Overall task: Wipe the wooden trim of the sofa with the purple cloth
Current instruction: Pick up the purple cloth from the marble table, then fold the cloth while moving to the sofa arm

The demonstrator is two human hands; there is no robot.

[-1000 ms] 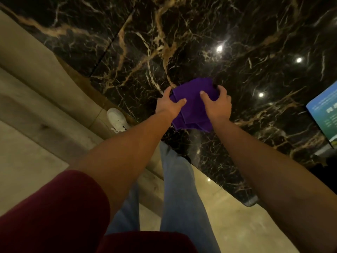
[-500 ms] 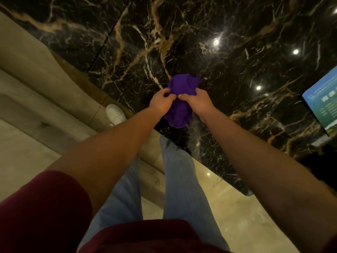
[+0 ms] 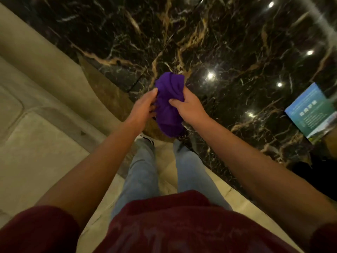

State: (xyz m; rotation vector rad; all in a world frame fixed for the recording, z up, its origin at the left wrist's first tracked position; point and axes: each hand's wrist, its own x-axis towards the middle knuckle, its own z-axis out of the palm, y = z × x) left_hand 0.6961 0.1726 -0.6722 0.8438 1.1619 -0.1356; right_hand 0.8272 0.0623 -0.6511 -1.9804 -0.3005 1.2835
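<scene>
The cloth (image 3: 169, 105) is bunched now: a second ago it was spread wide between both hands, and since then it has been gathered into a tall, narrow wad. The right hand (image 3: 188, 106) grips it, thumb across the front and fingers curled round the far side, at about 1 o'clock from the frame's centre. The left hand (image 3: 144, 106) has loosened; its fingers lie nearly straight along the wad's left edge, touching but not clasping. I judge this as shaping a wiping pad, so the wiping itself is not yet begun.

The cloth is soft, deep purple, matte, with rounded folds and a drooping lower lobe. The trim (image 3: 109, 94), a brown, faintly grained wedge, runs from 10 o'clock toward the hands, edging the beige, smooth-cushioned sofa (image 3: 36, 143) at 9 o'clock. The floor (image 3: 228, 42) from 12 to 3 o'clock is glossy black marble veined in gold, mirroring ceiling lights.
</scene>
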